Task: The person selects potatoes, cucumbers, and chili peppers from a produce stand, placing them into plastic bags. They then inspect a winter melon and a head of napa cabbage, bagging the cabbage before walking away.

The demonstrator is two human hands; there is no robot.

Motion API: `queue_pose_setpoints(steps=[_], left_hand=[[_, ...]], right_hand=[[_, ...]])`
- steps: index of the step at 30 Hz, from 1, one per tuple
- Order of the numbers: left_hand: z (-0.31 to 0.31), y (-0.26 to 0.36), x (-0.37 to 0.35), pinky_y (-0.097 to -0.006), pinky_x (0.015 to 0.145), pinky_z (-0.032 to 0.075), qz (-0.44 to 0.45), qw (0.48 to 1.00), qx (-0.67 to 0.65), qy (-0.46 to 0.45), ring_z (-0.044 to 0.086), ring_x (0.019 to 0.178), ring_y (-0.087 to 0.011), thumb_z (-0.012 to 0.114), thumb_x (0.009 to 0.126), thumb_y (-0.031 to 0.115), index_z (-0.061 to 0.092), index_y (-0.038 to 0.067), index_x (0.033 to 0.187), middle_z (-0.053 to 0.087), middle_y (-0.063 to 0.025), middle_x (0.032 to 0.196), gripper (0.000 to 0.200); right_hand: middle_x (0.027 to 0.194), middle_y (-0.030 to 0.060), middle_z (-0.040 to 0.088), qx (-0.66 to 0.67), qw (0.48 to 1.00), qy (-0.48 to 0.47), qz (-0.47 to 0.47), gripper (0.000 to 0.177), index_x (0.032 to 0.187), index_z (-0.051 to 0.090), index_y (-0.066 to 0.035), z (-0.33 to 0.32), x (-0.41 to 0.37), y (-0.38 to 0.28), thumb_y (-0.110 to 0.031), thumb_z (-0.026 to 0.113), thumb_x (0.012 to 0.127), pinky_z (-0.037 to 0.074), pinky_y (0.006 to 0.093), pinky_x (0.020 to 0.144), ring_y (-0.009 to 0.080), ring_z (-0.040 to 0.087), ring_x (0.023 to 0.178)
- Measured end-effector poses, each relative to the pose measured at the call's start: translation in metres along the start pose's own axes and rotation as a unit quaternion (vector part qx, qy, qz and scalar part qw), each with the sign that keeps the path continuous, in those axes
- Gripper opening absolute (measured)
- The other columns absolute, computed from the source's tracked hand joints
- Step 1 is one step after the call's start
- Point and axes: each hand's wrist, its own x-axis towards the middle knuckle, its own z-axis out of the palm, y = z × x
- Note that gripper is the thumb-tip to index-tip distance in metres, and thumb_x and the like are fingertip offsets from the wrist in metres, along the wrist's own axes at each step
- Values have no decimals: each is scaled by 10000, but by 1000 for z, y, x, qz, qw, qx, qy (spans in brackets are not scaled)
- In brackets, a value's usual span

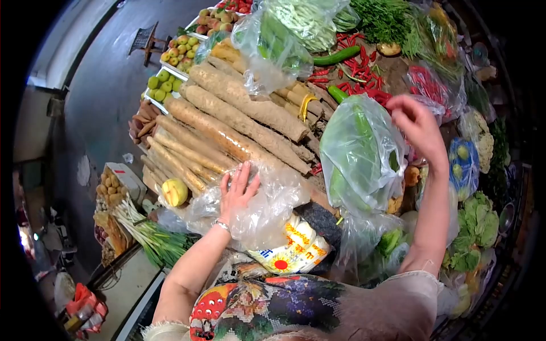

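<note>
My left hand (239, 190) lies with fingers spread on a crumpled clear plastic bag (273, 199), at the near ends of long brown roots (227, 116). A yellow-green round fruit (174, 192) sits to its left. My right hand (418, 122) is raised at the upper right edge of a clear bag of long green vegetables (355, 153), its fingers curled; whether they hold anything is hard to make out. Red chilies (358, 68) are spread beyond that bag. A white printed bag (296, 244) lies close to my body.
Crates of green fruit (164, 85) and peaches (216, 21) line the far left edge. Green onions (153, 236) lie at the lower left. Leafy greens (478, 224), cauliflower (484, 142) and a blue bag (463, 165) stand on the right. A small stool (149, 41) is on the floor.
</note>
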Motion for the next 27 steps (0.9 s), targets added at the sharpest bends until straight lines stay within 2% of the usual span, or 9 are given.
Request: queue_pose_setpoints(steps=[2,4,7,8,11,15,22,24,27], left_hand=[[1,-1,1,-503,1133,165,2,1000,5,1,329,1412,-304,618,837,253,499,171,1324,271,-159,1564,508],[6,-4,0,-502,1124,190,13,999,37,9,361,1392,-308,654,805,211,514,169,1303,284,-163,1557,518],[8,-2,1,-500,1119,208,4,999,38,12,389,1376,-305,672,783,181,524,174,1290,311,-162,1544,528],[7,-2,1,-499,1119,209,-2,999,41,3,391,1375,-302,668,788,185,524,177,1291,320,-160,1541,524],[5,0,1,-501,1117,212,-9,999,38,-4,389,1377,-293,664,786,190,538,180,1278,341,-158,1530,508],[7,-2,0,-511,1113,214,-12,999,41,-11,388,1377,-291,644,797,205,565,188,1245,349,-158,1526,455],[11,-6,-3,-525,1107,216,-6,999,42,-19,377,1383,-292,625,816,214,580,189,1231,351,-156,1524,418],[10,-6,-2,-525,1108,214,-8,999,37,-17,378,1383,-293,623,818,216,585,188,1226,351,-156,1524,410],[11,-6,-3,-527,1111,210,-10,999,31,-14,380,1383,-295,620,821,217,592,186,1216,349,-156,1525,397]], right_hand=[[821,11,625,12,999,25,18,225,1036,639,0,4,43,7,-110,572,851,458,256,690,94,558,753],[887,84,681,-86,995,-35,-25,251,1026,651,2,13,94,45,-151,608,831,491,304,747,170,629,807],[981,152,698,-178,968,-148,93,394,1041,670,-4,40,162,108,-230,732,725,511,349,799,237,666,888],[1011,162,698,-187,951,-186,162,452,1057,680,-9,50,173,110,-252,771,687,515,354,805,240,670,911],[1189,174,655,-402,859,-265,175,601,1106,689,-19,84,185,118,-378,838,647,514,392,895,307,635,1090],[1151,197,661,-427,836,-298,172,602,1100,682,-8,100,191,122,-373,828,645,514,412,892,331,637,1071],[997,246,674,-269,944,-173,78,525,1034,660,31,73,166,132,-305,770,646,511,423,824,363,659,935],[1001,246,669,-233,970,-26,56,550,1057,639,36,67,156,128,-318,765,656,500,429,838,378,652,937],[988,195,675,-122,976,179,30,487,1080,618,33,49,158,117,-323,723,765,498,389,817,296,657,897]])
